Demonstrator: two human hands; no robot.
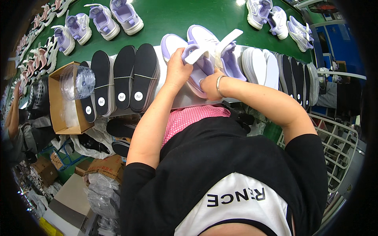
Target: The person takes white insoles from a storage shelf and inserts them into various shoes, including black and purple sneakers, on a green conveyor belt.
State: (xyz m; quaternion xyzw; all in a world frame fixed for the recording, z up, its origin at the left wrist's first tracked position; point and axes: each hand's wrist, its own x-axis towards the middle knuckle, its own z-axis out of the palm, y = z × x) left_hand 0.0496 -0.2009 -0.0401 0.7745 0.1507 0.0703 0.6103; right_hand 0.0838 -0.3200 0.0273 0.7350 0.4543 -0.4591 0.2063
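A lilac-and-white sneaker (220, 55) lies tilted on the shelf edge, strap raised.

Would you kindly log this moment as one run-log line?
left hand: grips lilac shoe | right hand: pressed against shoe's side | white strap: raised | black insole stacks: left of shoe

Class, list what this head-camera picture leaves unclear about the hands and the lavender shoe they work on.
- Right hand: its fingers go inside the lavender shoe, so what they do or hold there is hidden.
- Left hand: its fingertips wrap the white strap; the grip underneath is covered.
- The shoe's sole and lower side: blocked by both hands.
- Round stickers on the black insoles: too small to tell.
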